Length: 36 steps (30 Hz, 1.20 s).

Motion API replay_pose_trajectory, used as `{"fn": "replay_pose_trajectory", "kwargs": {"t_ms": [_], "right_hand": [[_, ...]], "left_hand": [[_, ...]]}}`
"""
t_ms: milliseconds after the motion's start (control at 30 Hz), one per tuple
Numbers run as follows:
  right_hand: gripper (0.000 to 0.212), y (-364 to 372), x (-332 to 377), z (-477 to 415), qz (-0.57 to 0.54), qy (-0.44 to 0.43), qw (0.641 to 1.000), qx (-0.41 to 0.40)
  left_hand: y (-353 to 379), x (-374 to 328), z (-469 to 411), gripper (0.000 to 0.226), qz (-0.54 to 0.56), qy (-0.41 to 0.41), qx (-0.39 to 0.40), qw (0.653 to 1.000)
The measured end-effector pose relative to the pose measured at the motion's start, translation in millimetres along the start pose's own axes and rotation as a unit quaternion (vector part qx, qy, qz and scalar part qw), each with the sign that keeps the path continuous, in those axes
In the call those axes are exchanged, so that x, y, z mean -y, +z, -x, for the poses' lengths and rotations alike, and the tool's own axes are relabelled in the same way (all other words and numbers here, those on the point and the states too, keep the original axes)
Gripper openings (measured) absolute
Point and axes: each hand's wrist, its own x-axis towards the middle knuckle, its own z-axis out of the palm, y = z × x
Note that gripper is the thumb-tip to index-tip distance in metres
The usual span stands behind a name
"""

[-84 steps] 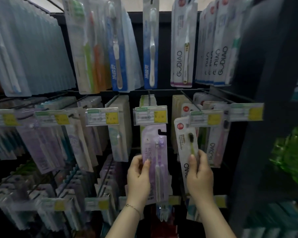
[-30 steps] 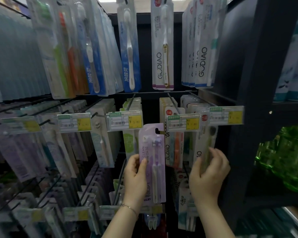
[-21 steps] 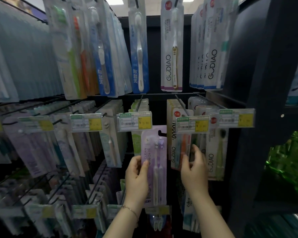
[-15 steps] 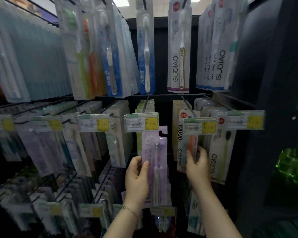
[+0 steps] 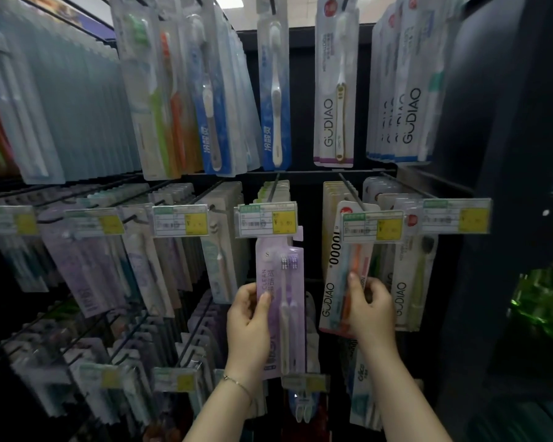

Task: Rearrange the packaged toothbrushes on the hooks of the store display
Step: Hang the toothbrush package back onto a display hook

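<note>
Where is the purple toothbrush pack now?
Head view, centre: the left hand holds the purple toothbrush blister pack below a yellow price tag, left of the orange-brush GUDIAO pack.

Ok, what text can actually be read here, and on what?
"CLEAN": purple pack in the left hand.
"GUDIAO", "10000": orange-brush pack in the right hand.
"GUDIAO": white pack on the top row; packs at top right; green-brush pack.
Price tags: too blurred.
Blue packs: Chinese characters, too blurred.
</note>
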Motion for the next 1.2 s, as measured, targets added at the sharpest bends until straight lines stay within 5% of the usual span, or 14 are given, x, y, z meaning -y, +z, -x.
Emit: {"fn": "replay_pose_trajectory", "kwargs": {"t_ms": [500,1200], "right_hand": [[0.034,-29.8,23.0,37.3,0.032,-0.011,0.999,-0.006],[0.044,-37.1,33.0,49.6,0.234,-0.041,0.971,0.040]], "left_hand": [[-0.4,-1.5,21.8,0.014,0.000,-0.010,0.005,1.000],[-32.6,0.6,36.2,0.011,-0.012,-0.007,-0.002,1.000]]}}
